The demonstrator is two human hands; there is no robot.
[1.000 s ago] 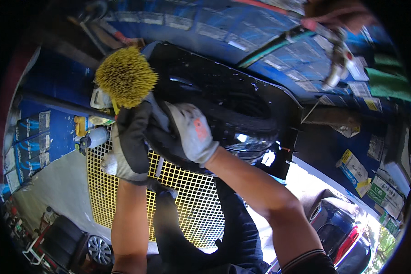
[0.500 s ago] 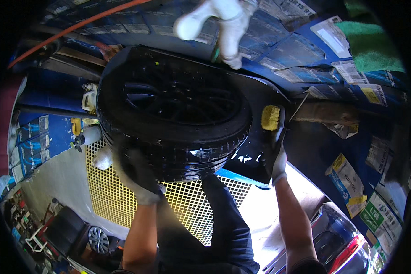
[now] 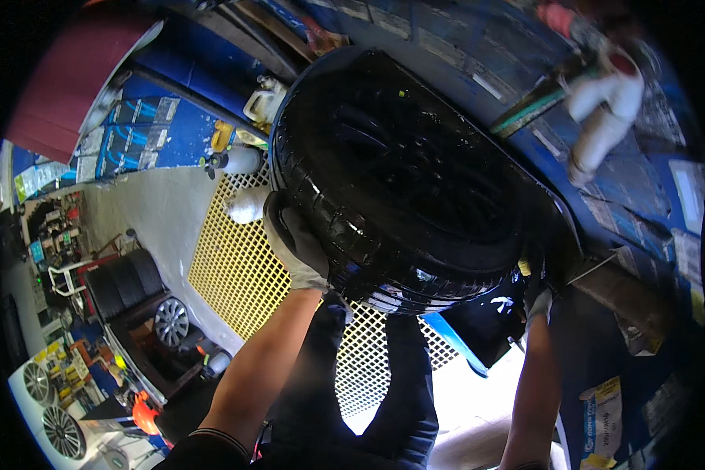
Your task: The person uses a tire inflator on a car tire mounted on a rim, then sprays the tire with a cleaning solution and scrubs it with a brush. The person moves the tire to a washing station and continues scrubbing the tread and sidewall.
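Note:
A black wheel, a wet tyre [image 3: 352, 227] on a dark spoked rim [image 3: 423, 153], lies tilted in a dark tub [image 3: 568, 251] in front of me. My left hand [image 3: 296, 247], in a grey and black work glove, grips the tyre's left side, fingers curved against the tread. My gloved right hand [image 3: 537, 296] is low at the tyre's right side, by the tub's edge. Its dark fingers are mostly lost in shadow, so their grip is unclear. Just above them, a yellow brush or sponge [image 3: 524, 268] shows partly behind the tyre.
Yellow grating [image 3: 231, 262] lies below. A white cloth-like bundle [image 3: 245, 205], a grey bottle [image 3: 239, 160] and a white jug [image 3: 265, 102] are left of the tyre. White gloves [image 3: 607, 110] hang upper right. Stacked tyres [image 3: 125, 286] and wheel covers [image 3: 171, 321] stand lower left.
The view has swung, so the wheel appears further right and more tilted. My right hand appears closer to the yellow brush or sponge, which the tyre now partly covers. My left hand stays on the tyre.

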